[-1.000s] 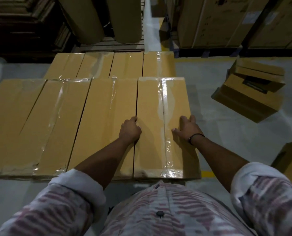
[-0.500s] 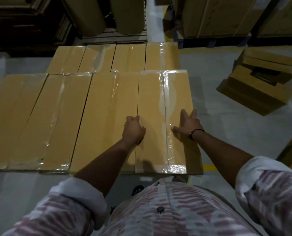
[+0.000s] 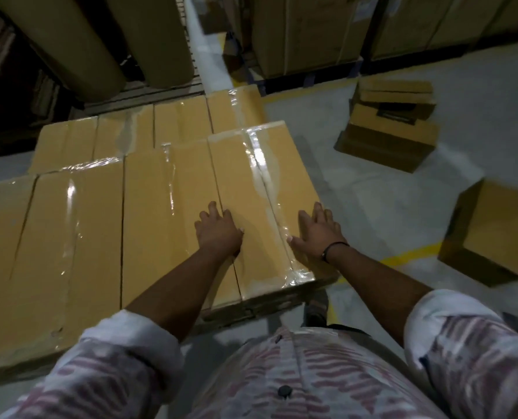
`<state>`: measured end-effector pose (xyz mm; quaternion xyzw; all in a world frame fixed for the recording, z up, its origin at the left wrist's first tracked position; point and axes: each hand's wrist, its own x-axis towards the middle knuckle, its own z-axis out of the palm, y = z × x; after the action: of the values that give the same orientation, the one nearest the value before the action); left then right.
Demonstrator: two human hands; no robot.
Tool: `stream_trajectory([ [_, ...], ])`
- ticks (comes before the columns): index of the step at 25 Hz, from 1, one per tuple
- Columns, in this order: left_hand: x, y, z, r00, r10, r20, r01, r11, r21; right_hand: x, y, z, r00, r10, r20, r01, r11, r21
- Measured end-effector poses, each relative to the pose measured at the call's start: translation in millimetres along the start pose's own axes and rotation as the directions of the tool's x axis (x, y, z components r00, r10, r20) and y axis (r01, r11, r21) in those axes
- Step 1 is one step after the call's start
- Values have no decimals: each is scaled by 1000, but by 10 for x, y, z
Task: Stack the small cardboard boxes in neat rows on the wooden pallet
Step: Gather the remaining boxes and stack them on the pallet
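Pressing on: end box (image 3: 251, 176) of the near row, long axis running away from the body.
Left hand (image 3: 218, 234): flat, fingers loosely spread, over the seam with the neighbouring box (image 3: 167, 207).
Right hand (image 3: 318, 234): flat, fingers spread, beside the box's right edge.
Pallet (image 3: 251, 306): dark edge just under the end box.
Next supply: loose box (image 3: 487, 234) on the floor (image 3: 372, 201), off to the right, nearer the right hand.
Contents: taped shut, hidden.

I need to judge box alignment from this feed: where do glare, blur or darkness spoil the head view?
Head view: glare streaks on the clear tape of the taped box under the left hand and right hand partly wash out its seam; motion blur smears the loose box at right; the upper left corner is nearly black; the wide-angle lens bows the rows' edges.
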<state>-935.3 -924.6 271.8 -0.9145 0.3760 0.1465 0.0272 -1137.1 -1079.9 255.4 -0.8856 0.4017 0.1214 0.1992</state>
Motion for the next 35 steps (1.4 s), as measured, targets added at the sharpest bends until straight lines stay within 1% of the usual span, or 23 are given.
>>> stream_trajectory([
  [1,-81,33,37,996,37,-77,-41,998,-53,-118,32,28,999,1,-44,1,1000,30],
  [2,-175,114,85,985,101,-140,-116,988,-99,-264,83,85,995,24,-92,-18,998,64],
  [3,-274,236,139,968,173,-179,-197,972,-126,-416,144,148,990,59,-128,-47,995,94],
  [5,-468,565,258,928,310,-205,-339,933,-123,-697,284,256,980,128,-152,-110,986,122],
  [7,-640,916,345,880,430,-201,-454,887,-87,-932,483,288,968,188,-164,-169,978,125],
  [9,-717,1169,399,845,500,-190,-518,854,-52,-1089,686,213,947,249,-201,-222,964,146],
  [13,-865,1792,469,778,611,-148,-616,788,14,-1534,1311,81,843,458,-281,-363,871,330],
  [16,-1002,2418,565,730,672,-128,-673,739,42,-1994,1894,154,776,568,-275,-439,799,411],
  [18,-1151,2869,671,695,714,-84,-712,699,59,-2352,2313,241,730,627,-270,-476,751,458],
  [21,-1515,3675,879,615,788,-33,-783,615,88,-2968,3117,372,608,756,-241,-545,619,566],
  [23,-1804,4166,991,559,829,-9,-825,557,93,-3355,3629,431,507,840,-196,-576,499,648],
  [24,-1934,4385,1046,541,841,13,-838,538,95,-3528,3859,457,448,878,-169,-581,430,691],
  [26,-2108,4695,1106,525,849,54,-850,520,84,-3782,4167,491,320,943,-95,-560,269,784],
  [28,-2252,4957,1153,475,875,96,-879,469,83,-3970,4410,539,210,978,-16,-491,119,863],
  [30,-2282,5196,1202,414,897,152,-910,402,105,-4049,4610,601,157,987,32,-431,40,902],
  [34,-2147,5744,1285,388,889,242,-921,364,138,-4037,5020,635,86,991,101,-343,-66,937],
  [35,-2094,5929,1342,369,889,271,-928,339,151,-4019,5145,638,67,990,121,-317,-94,944],
])
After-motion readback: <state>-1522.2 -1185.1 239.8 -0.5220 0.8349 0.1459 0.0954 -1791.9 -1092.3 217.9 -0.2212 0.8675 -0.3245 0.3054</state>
